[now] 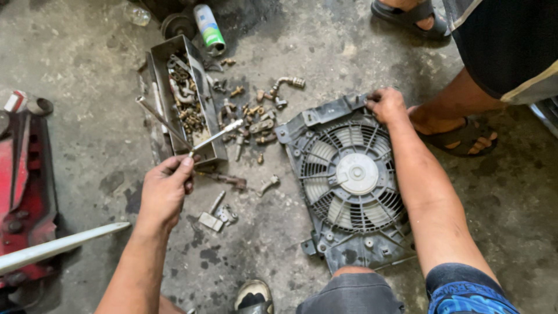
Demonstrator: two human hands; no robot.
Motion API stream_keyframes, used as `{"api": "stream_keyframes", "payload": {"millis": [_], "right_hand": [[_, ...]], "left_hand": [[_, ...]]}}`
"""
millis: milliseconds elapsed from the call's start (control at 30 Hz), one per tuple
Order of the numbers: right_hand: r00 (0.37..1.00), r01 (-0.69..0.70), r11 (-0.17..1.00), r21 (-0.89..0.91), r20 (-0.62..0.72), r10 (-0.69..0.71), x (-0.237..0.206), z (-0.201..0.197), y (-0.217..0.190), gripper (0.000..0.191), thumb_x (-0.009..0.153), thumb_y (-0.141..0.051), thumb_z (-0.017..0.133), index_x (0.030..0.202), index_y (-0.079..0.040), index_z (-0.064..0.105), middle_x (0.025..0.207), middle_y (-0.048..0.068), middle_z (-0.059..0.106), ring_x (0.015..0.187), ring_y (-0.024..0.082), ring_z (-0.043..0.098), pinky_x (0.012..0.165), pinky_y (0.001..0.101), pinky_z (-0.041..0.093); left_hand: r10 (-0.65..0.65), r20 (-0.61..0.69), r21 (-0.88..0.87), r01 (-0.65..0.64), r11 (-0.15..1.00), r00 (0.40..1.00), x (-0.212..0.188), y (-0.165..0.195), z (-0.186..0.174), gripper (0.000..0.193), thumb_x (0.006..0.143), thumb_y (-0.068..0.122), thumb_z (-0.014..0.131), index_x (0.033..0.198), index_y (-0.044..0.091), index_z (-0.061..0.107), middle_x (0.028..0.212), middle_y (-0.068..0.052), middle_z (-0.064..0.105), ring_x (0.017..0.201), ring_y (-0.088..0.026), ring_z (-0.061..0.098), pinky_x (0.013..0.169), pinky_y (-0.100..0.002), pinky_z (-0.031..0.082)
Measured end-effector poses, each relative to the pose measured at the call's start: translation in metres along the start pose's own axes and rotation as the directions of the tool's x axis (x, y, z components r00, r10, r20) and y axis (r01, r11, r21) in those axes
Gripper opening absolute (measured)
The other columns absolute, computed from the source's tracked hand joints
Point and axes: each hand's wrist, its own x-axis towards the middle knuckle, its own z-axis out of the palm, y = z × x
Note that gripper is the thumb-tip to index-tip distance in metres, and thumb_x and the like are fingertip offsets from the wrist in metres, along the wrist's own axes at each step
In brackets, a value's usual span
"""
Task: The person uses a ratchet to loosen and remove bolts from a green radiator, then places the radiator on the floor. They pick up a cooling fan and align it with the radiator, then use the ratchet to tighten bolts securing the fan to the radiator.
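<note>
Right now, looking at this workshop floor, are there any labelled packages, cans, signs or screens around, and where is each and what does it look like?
Spray can with a white, green and blue label: a cylinder lying on its side on the grey concrete floor at the top, just beyond the open grey metal box of fittings.
Round white sticker on the fan hub: centre of the grey plastic radiator fan; print too small to make out.
No signs or screens in view.

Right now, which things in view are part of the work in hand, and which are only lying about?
In use:
- left hand, holding a metal tool
- right hand, gripping the corner of the fan shroud
- metal tray of fittings, under the tool tip

Lying about:
- loose bolts and fittings on the floor
- spray can
- red jack
- white bar
</note>
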Motion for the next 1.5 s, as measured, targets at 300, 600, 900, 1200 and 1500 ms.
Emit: {"api": "stream_keyframes", "payload": {"millis": [300, 600, 900, 1200, 1500], "right_hand": [[1.0, 0.003, 0.996, 0.09, -0.007, -0.002, -0.004, -0.002, 0.0, 0.035, 0.08, -0.029, 0.08, 0.11, -0.014, 0.079, 0.101, 0.021, 0.073, 0.099, 0.039, 0.068, 0.09, 0.0472, 0.055], [0.999, -0.032, 0.996, -0.079, -0.005, 0.032, -0.002, 0.001, 0.001, 0.035, 0.088, -0.038, 0.082, 0.105, -0.008, 0.078, 0.105, 0.026, 0.07, 0.102, 0.043, 0.066, 0.092, 0.0502, 0.053], [0.998, 0.065, 0.996, 0.06, -0.024, -0.064, -0.01, -0.007, -0.005, 0.03, 0.086, -0.026, 0.076, 0.114, -0.016, 0.08, 0.107, 0.024, 0.067, 0.104, 0.043, 0.064, 0.092, 0.0488, 0.053], [1.0, 0.027, 0.999, -0.034, 0.006, -0.027, -0.005, -0.007, -0.007, 0.027, 0.09, -0.031, 0.078, 0.11, -0.014, 0.08, 0.108, 0.024, 0.068, 0.105, 0.044, 0.064, 0.094, 0.0497, 0.052], [0.998, 0.064, 0.998, 0.021, -0.013, -0.063, -0.008, -0.01, -0.01, 0.029, 0.087, -0.028, 0.075, 0.112, -0.014, 0.081, 0.109, 0.024, 0.069, 0.106, 0.043, 0.065, 0.094, 0.0485, 0.052]], "left_hand": [[-0.017, -0.011, 0.015, 0.017, 1.0, 1.0, 0.001, -0.001, 0.004, 0.025, 0.098, 0.019, 0.067, 0.111, -0.002, 0.074, 0.072, 0.003, 0.057, 0.059, -0.007, 0.047, 0.052, -0.024, 0.037], [-0.012, -0.015, 0.013, 0.012, 1.0, 1.0, 0.002, -0.004, 0.003, 0.023, 0.099, 0.019, 0.067, 0.109, -0.001, 0.073, 0.073, 0.003, 0.058, 0.059, -0.007, 0.047, 0.053, -0.024, 0.037], [-0.013, -0.004, 0.025, 0.013, 1.0, 1.0, 0.001, -0.005, 0.0, 0.023, 0.099, 0.019, 0.067, 0.109, -0.001, 0.074, 0.072, 0.003, 0.057, 0.058, -0.007, 0.047, 0.052, -0.024, 0.038], [-0.022, -0.012, 0.004, 0.022, 1.0, 1.0, 0.005, -0.007, -0.002, 0.024, 0.098, 0.019, 0.067, 0.11, 0.0, 0.074, 0.072, 0.003, 0.058, 0.058, -0.007, 0.048, 0.052, -0.023, 0.037], [-0.031, -0.011, 0.006, 0.032, 0.999, 0.999, 0.005, -0.013, 0.0, 0.024, 0.097, 0.02, 0.069, 0.109, -0.001, 0.073, 0.074, 0.002, 0.059, 0.059, -0.008, 0.05, 0.052, -0.024, 0.039]]}}
